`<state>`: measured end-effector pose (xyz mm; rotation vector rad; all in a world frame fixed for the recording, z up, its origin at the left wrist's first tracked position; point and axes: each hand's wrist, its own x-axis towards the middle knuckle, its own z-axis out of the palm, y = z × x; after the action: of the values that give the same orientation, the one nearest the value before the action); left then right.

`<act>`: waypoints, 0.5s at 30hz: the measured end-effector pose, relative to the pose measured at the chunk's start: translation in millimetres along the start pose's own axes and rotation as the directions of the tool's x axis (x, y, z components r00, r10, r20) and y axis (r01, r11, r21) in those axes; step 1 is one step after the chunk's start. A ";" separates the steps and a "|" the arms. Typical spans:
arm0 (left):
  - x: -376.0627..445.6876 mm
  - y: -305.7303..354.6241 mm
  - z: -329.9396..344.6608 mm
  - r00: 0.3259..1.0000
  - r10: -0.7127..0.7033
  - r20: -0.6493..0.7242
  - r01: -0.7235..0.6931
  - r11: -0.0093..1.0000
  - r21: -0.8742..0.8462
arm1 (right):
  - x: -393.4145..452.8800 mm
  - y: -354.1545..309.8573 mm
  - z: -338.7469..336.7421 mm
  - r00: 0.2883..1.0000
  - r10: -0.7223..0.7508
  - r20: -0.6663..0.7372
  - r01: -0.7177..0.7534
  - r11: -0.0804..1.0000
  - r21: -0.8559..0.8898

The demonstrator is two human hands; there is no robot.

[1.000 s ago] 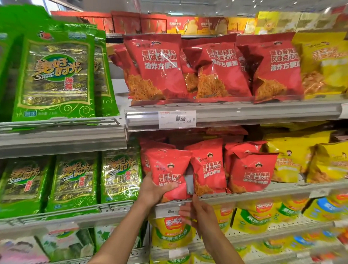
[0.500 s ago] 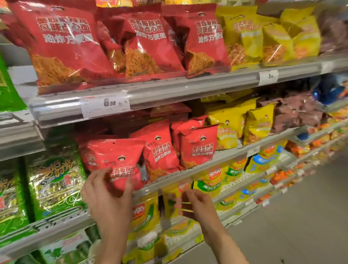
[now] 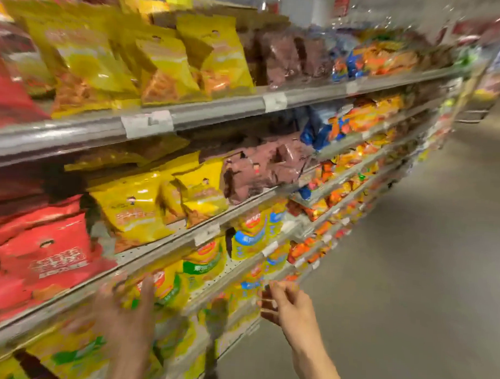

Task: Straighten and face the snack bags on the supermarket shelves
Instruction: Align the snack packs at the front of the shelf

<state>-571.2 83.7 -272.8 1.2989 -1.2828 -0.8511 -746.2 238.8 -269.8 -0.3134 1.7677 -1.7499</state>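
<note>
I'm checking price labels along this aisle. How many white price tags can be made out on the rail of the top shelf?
2. One price tag sits below the yellow bags; a second price tag is further right. Blur may hide others further along.

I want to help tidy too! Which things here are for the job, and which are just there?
For the job: red snack bags, yellow snack bags, brown snack bags, left hand, right hand.

Just there: price tags, shelf rail, grey floor.
</note>
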 end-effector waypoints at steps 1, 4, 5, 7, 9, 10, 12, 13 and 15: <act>-8.2 2.9 21.5 0.997 -0.031 0.068 0.035 0.998 -0.057 | 12.0 -4.8 -25.2 1.000 -0.003 -0.026 0.003 1.000 0.007; -53.4 23.7 109.8 0.952 -0.064 0.301 0.075 0.997 -0.027 | 45.5 -20.9 -99.3 0.994 0.005 -0.112 -0.001 0.999 0.035; -68.4 35.7 133.1 0.934 -0.066 0.352 0.091 0.994 -0.056 | 57.6 -25.8 -121.9 0.989 0.009 -0.147 -0.003 0.999 0.041; -87.5 44.8 182.6 0.904 -0.084 0.420 0.115 0.992 -0.049 | 85.2 -33.5 -163.2 0.979 0.018 -0.204 -0.008 0.999 0.049; -101.3 52.3 234.7 0.874 -0.135 0.467 0.173 0.984 -0.038 | 116.4 -41.7 -199.3 0.970 0.023 -0.241 -0.009 0.998 0.062; -105.4 51.0 261.6 0.856 -0.152 0.494 0.199 0.979 -0.042 | 133.6 -45.1 -215.8 0.967 0.025 -0.255 -0.008 0.998 0.069; -113.8 53.5 314.6 0.830 -0.148 0.538 0.196 0.980 -0.033 | 168.9 -52.9 -244.6 0.958 0.035 -0.283 -0.015 0.997 0.073; -117.8 56.5 342.6 0.820 -0.144 0.554 0.195 0.980 -0.034 | 188.2 -58.3 -258.2 0.954 0.033 -0.298 -0.013 0.997 0.071; -126.2 64.8 400.1 0.799 -0.142 0.584 0.223 0.973 -0.068 | 226.9 -71.7 -284.9 0.941 0.018 -0.337 0.005 0.998 0.068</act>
<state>-991.3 136.4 -303.2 1.1014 -1.5436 -1.5319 -1104.7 334.1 -281.1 0.0268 1.9326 -1.9444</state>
